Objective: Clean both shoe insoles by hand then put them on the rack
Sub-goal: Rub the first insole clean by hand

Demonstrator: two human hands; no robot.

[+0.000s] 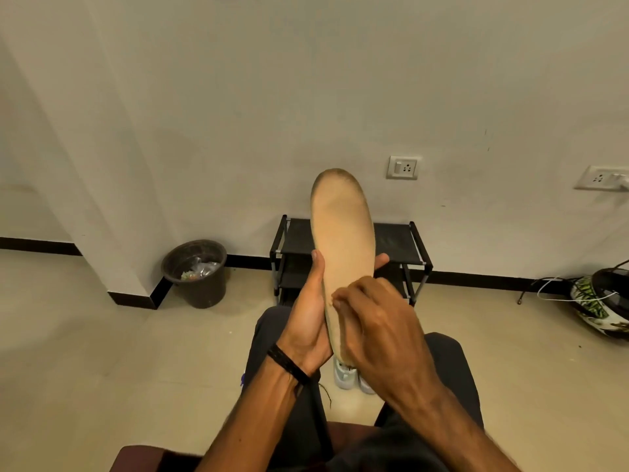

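Note:
A tan shoe insole (342,229) stands upright in front of me, toe end up, with dark soiling near the toe. My left hand (308,318) grips its lower half from behind, thumb on the left edge and fingertips showing at the right edge. My right hand (374,321) covers the heel end, its curled fingertips pressed against the insole's face. A low black shoe rack (401,247) stands against the wall behind the insole. The second insole is not in view.
A dark bin (195,272) with rubbish stands left of the rack by a wall corner. White shoes (350,376) sit on the floor between my knees. A helmet (602,301) and white cable lie at right. Wall sockets (403,167) are above the rack.

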